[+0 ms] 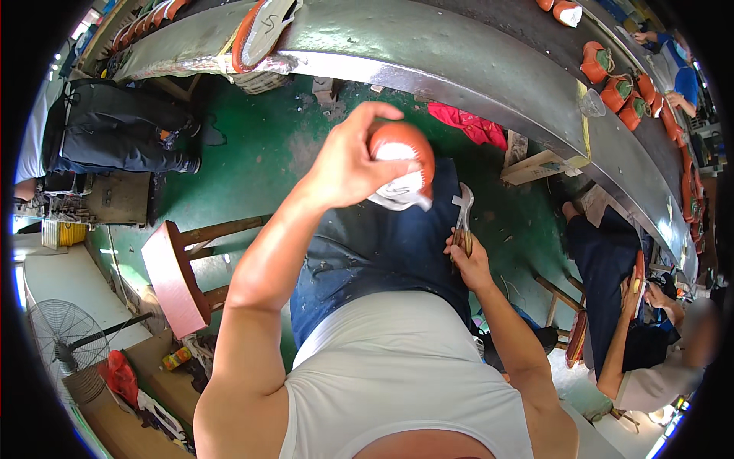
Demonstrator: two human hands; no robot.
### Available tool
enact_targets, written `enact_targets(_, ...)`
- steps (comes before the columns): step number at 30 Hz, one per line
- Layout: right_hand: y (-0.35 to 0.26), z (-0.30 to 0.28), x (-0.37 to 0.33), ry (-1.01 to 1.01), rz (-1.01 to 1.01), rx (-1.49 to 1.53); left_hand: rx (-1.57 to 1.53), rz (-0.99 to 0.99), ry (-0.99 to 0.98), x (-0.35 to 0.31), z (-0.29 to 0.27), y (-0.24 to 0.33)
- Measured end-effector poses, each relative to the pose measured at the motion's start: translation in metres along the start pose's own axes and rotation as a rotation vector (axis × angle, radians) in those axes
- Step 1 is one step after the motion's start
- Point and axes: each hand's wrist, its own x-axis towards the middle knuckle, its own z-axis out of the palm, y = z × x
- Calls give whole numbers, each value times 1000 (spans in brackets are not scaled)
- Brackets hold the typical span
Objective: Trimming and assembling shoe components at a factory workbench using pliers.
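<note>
My left hand (pixel 345 164) is raised over my lap, its fingers and thumb closed round an orange-brown shoe upper (pixel 417 145). The rounded toe with pale edge stitching faces up and right, slightly blurred by motion. White material (pixel 399 193) shows along the lower side of the upper. Lower and to the right, my right hand (pixel 474 260) grips lasting pliers (pixel 465 205) by their handles, with the metal head pointing away from me. The pliers are beside my right thigh, apart from the shoe upper.
A long grey metal bench (pixel 459 53) curves across the far side, carrying an orange-edged shoe piece (pixel 261 34) and several orange shoes (pixel 618 92). A pink-topped stool (pixel 177 279) and a fan (pixel 67 344) stand left. A co-worker's arm (pixel 623 336) is at right. Red cloth (pixel 470 124) hangs under the bench.
</note>
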Motion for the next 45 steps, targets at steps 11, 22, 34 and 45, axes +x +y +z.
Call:
enact_targets(11, -81, -13, 7, -301, -25, -557, -835, -984, -5, -40, 77, -173)
enact_targets(22, -188, 34, 77, -885, 155, -1228, -607, -571, 40, -101, 95, -158)
enact_targets(34, -95, 34, 50, -482, 496, -390, -763, -573, 106, -76, 88, -164)
enact_targets(45, -51, 59, 47, -197, 91, -572, -213, -434, 133, -79, 91, -162)
